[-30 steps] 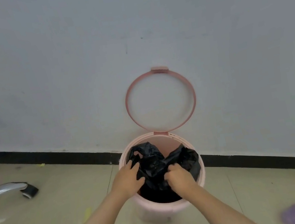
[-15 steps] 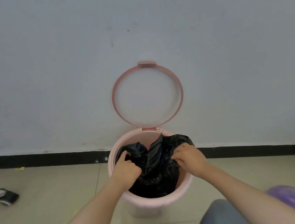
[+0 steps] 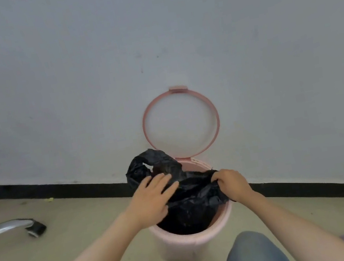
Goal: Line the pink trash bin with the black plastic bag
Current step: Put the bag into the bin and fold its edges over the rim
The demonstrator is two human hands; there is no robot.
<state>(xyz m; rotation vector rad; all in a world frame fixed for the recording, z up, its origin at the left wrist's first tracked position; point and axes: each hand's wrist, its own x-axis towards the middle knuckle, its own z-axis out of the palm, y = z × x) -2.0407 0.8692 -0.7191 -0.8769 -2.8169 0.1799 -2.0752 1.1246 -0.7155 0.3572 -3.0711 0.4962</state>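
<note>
Head view. The pink trash bin stands on the floor against the wall, with its hinged ring swung up and leaning on the wall behind it. The black plastic bag sits mostly inside the bin; its body fills the cavity, and its mouth is bunched above the rim.

The right hand is clenched on a fold of the bag at the right rim, fingers curled tight around the film. The left hand lies across the bag at the left rim with fingers spread and nearly flat (whether the thumb pinches any film below cannot be told).

A loose flap of bag stands up at the far left, just beyond the left fingertips. The left hand is the nearer one to it. In judgement, the coming move is to draw that flap outward and down over the far-left rim, while the right side is pulled over the right rim.
</note>
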